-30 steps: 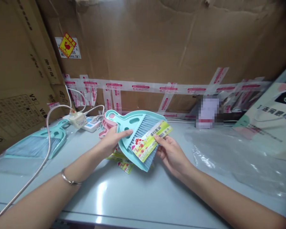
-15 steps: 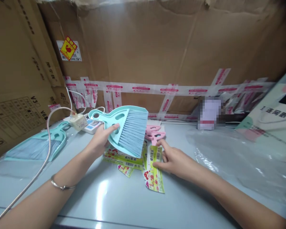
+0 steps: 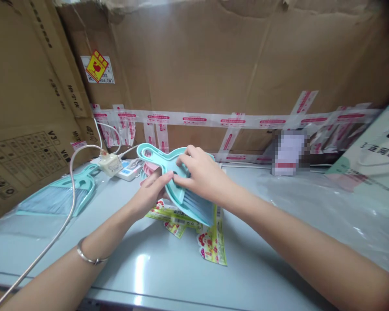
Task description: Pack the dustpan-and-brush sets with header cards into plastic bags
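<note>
Teal brush (image 3: pixel 164 159) held mid-scene, just above table (image 3: pixel 168 276), over labels (image 3: pixel 214 248). Long axis slants: handle loop far-left, bristles near-right. Both hands on it. Left hand (image 3: pixel 152 190) at near-left edge, below handle, fingers curled round rim, thumb on face: gripping. Right hand (image 3: pixel 204 175) comes from right, lies over top of middle, fingers bent down onto far edge and face, closed on brush. Pink brush (image 3: pixel 149 168) just behind, partly hidden. Second teal brush (image 3: pixel 61 196) well apart, left.
</note>
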Demonstrator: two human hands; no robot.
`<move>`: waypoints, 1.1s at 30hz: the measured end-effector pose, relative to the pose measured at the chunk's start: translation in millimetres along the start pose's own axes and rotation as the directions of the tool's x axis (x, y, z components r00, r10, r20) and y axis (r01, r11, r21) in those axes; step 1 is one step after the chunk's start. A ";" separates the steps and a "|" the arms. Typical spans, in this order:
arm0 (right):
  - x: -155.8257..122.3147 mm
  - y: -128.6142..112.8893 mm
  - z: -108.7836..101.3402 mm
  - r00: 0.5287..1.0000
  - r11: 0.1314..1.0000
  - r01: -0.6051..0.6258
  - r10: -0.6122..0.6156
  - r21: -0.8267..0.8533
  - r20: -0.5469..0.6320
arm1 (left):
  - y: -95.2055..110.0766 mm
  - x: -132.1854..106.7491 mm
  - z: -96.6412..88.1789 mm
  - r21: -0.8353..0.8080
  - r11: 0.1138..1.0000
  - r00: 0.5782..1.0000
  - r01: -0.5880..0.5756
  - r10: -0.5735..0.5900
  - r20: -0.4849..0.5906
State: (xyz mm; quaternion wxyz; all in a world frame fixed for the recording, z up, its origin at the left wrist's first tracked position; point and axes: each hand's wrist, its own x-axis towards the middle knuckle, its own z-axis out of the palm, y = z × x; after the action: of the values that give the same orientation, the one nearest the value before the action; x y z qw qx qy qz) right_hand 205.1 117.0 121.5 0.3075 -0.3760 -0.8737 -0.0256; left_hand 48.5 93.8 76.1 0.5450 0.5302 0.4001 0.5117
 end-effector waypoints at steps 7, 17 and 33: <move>1.2 -2.5 -1.4 0.995 0.926 -0.002 0.041 0.377 -0.096 | -1.5 -2.9 -9.7 0.183 0.950 0.960 -0.255 0.225 0.166; 1.8 15.9 -47.1 0.969 0.797 -0.230 0.133 0.558 0.210 | 10.9 -4.7 -6.9 0.203 0.943 0.956 -0.263 0.227 0.185; -62.3 23.2 -56.8 0.931 0.983 0.184 -0.182 0.023 0.316 | 40.7 14.8 -30.4 -0.143 0.907 0.704 -0.396 0.200 -0.682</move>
State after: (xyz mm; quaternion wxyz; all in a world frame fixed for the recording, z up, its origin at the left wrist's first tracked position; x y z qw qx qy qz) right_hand 283.1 77.9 128.5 0.1583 -0.2932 -0.9429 0.0037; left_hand 15.6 109.9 114.2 0.3487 0.2938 0.3964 0.7969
